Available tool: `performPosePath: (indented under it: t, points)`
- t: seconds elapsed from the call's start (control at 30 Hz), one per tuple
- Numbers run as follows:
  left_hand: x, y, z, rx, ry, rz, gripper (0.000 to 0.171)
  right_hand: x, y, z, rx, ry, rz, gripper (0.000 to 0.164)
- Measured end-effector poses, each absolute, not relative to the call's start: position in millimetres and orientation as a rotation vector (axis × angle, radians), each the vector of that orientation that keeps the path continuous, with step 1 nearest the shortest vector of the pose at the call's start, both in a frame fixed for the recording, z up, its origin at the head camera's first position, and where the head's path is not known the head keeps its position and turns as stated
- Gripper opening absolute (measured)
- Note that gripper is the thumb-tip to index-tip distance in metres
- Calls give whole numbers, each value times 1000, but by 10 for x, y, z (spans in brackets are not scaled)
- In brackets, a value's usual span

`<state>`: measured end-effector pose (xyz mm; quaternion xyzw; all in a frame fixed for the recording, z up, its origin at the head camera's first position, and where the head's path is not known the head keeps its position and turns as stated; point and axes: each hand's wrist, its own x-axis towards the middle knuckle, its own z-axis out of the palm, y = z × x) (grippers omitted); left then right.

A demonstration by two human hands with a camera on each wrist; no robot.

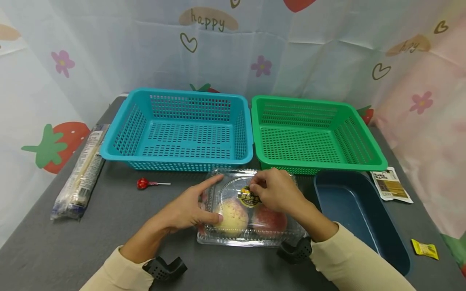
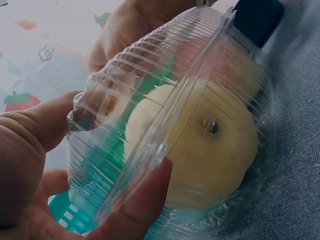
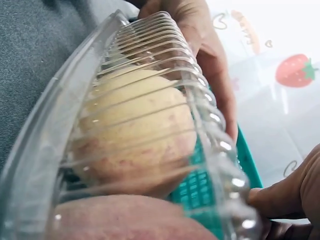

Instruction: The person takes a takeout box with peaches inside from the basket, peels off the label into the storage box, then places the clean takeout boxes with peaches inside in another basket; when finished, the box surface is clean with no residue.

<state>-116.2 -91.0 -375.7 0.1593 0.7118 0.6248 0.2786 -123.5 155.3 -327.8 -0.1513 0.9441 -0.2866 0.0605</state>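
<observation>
Plainly, the head view shows the clear box (image 1: pixel 236 242) on the table (image 1: pixel 116 214) in front of the person, its lid down over a yellow fruit (image 1: pixel 233 218) and a red fruit (image 1: pixel 269 221). The left hand (image 1: pixel 185 208) grips the left end of the box, thumb and forefinger spread wide. The right hand (image 1: pixel 278 190) reaches over the lid, thumb and forefinger pinching at the upper edge of the round label (image 1: pixel 247 198); whether that edge is lifted, I cannot tell. Behind the box, the blue basket (image 1: pixel 174 160) and green basket (image 1: pixel 320 166) stand side by side before a printed cloth (image 1: pixel 327 60). A long packet (image 1: pixel 81 173) lies at the far left, a lollipop (image 1: pixel 142 183) between it and the box. To the right are a navy tray (image 1: pixel 360 218), a sachet (image 1: pixel 391 185) just beside it and a yellow candy (image 1: pixel 424 249).

From the left wrist, the left thumb presses the box near its seam, with other fingers on the opposite side of that end. The yellow fruit faces the camera, the red fruit partly behind.

From the right wrist, the yellow fruit shows through the ridged wall, the red fruit cut off below. The right fingers are by the lid's ridged edge, their grip unclear from this side; the left hand is at the far end.
</observation>
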Motion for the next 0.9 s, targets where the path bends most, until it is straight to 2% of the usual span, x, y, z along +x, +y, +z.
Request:
performPosePath:
  t: [0.33, 0.67, 0.9]
  points:
    - [-1163, -917, -3735, 422, 1920, 1654, 98, -1201, 1585, -3245, -433, 2836, -975, 15]
    - [-1160, -909, -3738, 429, 1935, 1652, 99, -1252, 1722, -3058, -392, 2808, -1067, 13]
    - [-1158, -919, -3734, 423, 1935, 1650, 98, -1282, 1884, -2979, -489, 2798, -1067, 13]
